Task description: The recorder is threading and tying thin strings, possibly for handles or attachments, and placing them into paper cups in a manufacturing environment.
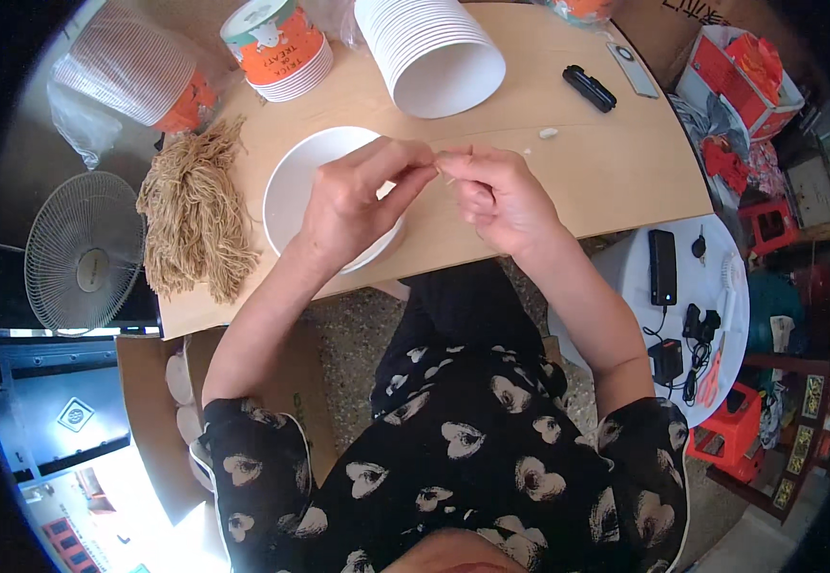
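OK, LH (350, 199) + RH (515, 199) pinched tog.

orange-and-green round paper tub (278, 55): dark capital lettering | brown cardboard box (754, 33), upper right: black characters | white-edged diamond sign (76, 413), blue panel (38, 420): emblem, unreadable

A head-worn fisheye camera looks steeply down, from near above, onto the table (616, 177)
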A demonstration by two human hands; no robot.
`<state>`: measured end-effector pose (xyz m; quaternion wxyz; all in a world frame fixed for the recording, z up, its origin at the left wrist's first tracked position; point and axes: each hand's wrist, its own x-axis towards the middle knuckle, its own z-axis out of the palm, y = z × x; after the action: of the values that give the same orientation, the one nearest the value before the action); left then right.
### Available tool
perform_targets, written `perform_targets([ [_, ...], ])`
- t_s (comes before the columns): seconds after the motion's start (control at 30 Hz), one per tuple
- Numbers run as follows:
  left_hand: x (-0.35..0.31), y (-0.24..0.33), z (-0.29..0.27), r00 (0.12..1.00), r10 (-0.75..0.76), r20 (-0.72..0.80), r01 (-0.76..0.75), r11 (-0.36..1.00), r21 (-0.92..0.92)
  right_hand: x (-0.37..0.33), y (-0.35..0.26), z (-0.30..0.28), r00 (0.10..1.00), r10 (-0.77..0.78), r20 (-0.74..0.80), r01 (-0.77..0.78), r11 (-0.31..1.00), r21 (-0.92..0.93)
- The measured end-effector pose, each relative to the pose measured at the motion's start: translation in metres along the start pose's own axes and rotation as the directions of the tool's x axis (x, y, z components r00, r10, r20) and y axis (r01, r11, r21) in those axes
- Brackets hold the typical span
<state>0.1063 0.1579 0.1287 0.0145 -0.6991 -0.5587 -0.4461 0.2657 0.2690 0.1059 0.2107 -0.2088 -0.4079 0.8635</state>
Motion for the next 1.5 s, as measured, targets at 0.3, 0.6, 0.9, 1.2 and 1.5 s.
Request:
perform_targets([
  [0.3, -0.004, -0.002, -0.007, 0.966, 0.254, 0.045, -0.256, 0.929, 0.266, 0.002, -0.007, -0.002, 0.985, 0.127, 0.112, -0.141, 0.983, 0.121],
  [0.6, 0.000, 0.000, 0.000, 0.998, -0.064, -0.006, 0.063, 0.995, -0.076, 0.003, -0.004, -0.005, 0.977, 0.126, 0.171, -0.149, 0.980, 0.131],
  [0.9, 0.000, -0.013, -0.009, 0.854, -0.452, 0.256, 0.514, 0.662, -0.546, -0.013, -0.020, 0.003, 0.993, 0.001, 0.118, 0.022, 0.980, -0.197],
  [1.2, 0.009, -0.012, -0.015, 0.784, -0.471, 0.404, 0.618, 0.540, -0.571, -0.007, -0.023, 0.000, 0.925, -0.324, 0.200, 0.378, 0.719, -0.584],
  [1.5, 0.011, -0.021, -0.016, 0.690, -0.501, 0.523, 0.703, 0.291, -0.649, -0.001, -0.024, 0.005, 0.887, -0.417, 0.199, 0.446, 0.658, -0.607],
])
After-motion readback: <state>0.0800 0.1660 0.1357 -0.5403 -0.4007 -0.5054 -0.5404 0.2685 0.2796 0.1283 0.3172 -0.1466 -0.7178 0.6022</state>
